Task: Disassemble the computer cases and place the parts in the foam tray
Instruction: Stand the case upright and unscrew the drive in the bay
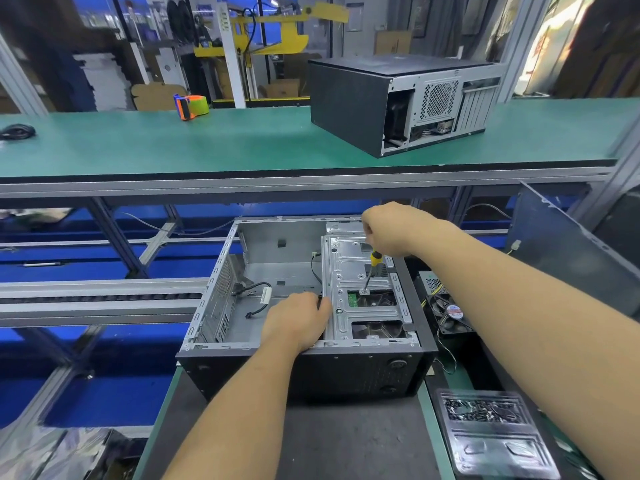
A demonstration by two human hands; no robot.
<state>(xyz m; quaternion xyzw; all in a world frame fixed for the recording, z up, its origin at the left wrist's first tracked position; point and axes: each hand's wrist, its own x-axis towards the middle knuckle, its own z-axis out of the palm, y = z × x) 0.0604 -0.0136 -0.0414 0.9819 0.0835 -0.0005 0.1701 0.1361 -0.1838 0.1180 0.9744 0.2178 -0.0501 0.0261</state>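
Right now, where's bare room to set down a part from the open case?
The green shelf is bare between the tape dispenser and the closed case. The dark mat in front of the open case is bare too. Right of it is crowded: fan, wires, screw tray.

I saw a green bench (242,147) carrying a closed case (398,102), a tape dispenser (191,106) and a black cable (17,131); nearer, the open case (304,372) sat on a dark mat (346,441).
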